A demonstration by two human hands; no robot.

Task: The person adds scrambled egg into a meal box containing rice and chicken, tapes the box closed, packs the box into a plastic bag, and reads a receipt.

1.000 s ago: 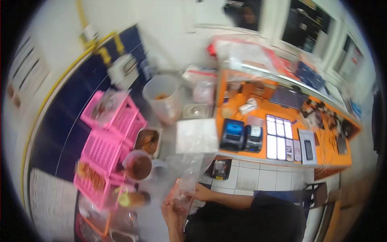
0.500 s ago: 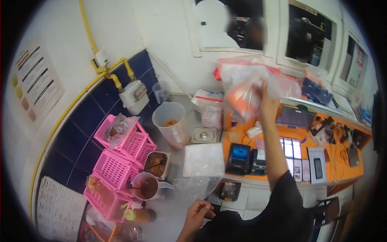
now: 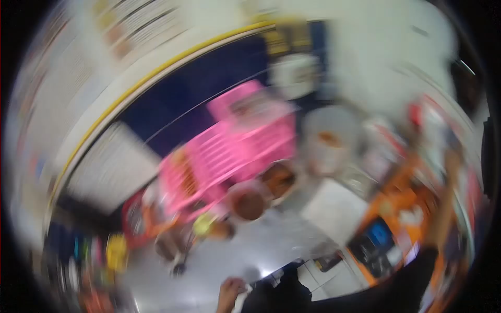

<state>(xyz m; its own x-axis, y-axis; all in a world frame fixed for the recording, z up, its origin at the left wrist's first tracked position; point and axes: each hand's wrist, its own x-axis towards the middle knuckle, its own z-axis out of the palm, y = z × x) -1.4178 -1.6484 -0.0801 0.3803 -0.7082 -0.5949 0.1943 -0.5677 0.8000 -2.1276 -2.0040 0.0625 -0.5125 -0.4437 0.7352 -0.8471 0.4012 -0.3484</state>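
Note:
My left hand [image 3: 228, 293] is at the bottom edge, above the steel counter [image 3: 172, 292]. Its fingers are curled, with a small whitish spot at the tips that I cannot make out. At the far right my right arm reaches out to the plastic bags [image 3: 436, 122] with red edges. My right hand [image 3: 453, 159] is smeared by motion there, so its grip does not show. A square white sheet or packet [image 3: 335, 209] lies on the counter's right part. Left of it stand a jug of brown sauce [image 3: 248, 203] and a metal container of sauce [image 3: 279, 180].
Pink stacked baskets [image 3: 219, 151] line the blue-tiled wall. A tall clear jug [image 3: 326, 143] stands behind the sauces. A yellow-capped bottle [image 3: 222, 229] lies in front. To the right, an orange desk [image 3: 373, 208] carries a black and blue device [image 3: 377, 242].
My view has swung left, blurring everything. The clear bag with orange contents, earlier held up in my right hand, is no longer distinct. My left hand remains low with curled fingers.

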